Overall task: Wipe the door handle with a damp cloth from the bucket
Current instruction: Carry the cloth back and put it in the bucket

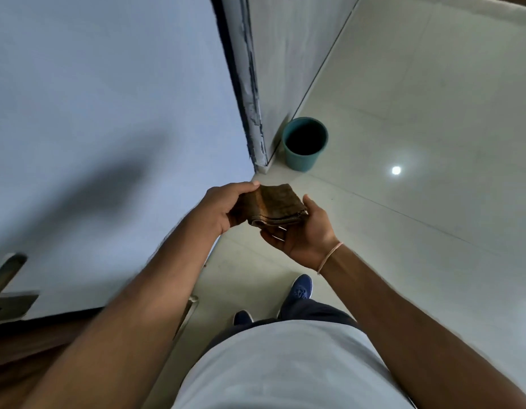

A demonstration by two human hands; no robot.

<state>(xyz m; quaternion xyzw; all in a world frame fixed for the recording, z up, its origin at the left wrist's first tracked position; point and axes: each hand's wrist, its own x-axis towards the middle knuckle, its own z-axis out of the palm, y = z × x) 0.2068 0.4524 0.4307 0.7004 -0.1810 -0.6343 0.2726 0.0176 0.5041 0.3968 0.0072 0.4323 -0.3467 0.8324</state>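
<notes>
A folded brown cloth (pixel 273 205) is held between both hands at the middle of the view, above the floor. My left hand (pixel 223 206) grips its left edge with thumb on top. My right hand (pixel 304 231) supports it from below and the right, palm up. The teal bucket (pixel 305 144) stands on the floor beyond the hands, against the wall corner; its inside looks dark. A metal door handle (pixel 5 277) sticks out at the far left edge, on the pale blue door (pixel 108 113).
The door frame edge (pixel 250 98) with chipped paint runs down to the floor next to the bucket. Glossy light floor tiles (pixel 418 172) spread to the right. My blue shoes (pixel 298 290) are below the hands.
</notes>
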